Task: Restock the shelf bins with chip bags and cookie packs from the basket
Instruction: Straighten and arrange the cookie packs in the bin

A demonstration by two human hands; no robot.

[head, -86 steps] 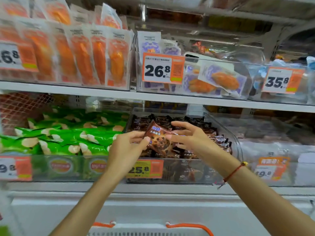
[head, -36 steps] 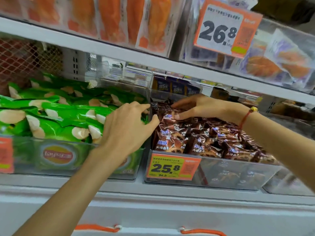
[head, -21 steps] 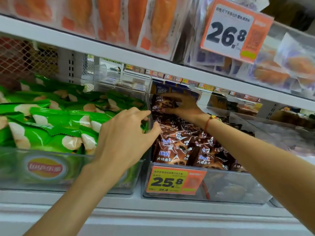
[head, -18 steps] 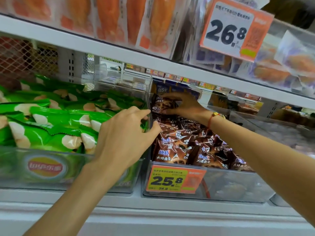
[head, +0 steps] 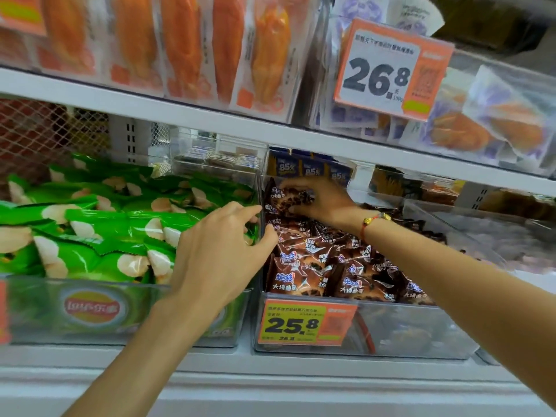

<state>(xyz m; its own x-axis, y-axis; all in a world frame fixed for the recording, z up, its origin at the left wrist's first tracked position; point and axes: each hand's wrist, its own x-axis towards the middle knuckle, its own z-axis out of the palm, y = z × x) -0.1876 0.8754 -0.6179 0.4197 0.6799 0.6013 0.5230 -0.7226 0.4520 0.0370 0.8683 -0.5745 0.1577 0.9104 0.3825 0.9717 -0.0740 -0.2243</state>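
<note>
A cookie pack point(head: 287, 200) was gripped by the right hand point(head: 326, 200) at the clear bin point(head: 421, 332) back; release was needed next, while the left hand point(head: 222, 260) rested relaxed on the bin wall.

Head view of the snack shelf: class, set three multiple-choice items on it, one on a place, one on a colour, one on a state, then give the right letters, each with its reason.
1. Where is the right hand?
A. at the back of the cookie bin
B. in the chip bin
C. on the upper shelf

2. What colour are the chip bags?
A. blue
B. green
C. red

3. What is the right hand doing?
A. hanging idle
B. pressing the 25.8 tag
C. gripping a cookie pack

Answers:
1 A: it reaches over the brown packs to the bin's far end.
2 B: the bags beside the left hand are bright green.
3 C: fingers and thumb curl round a brown pack.
</note>
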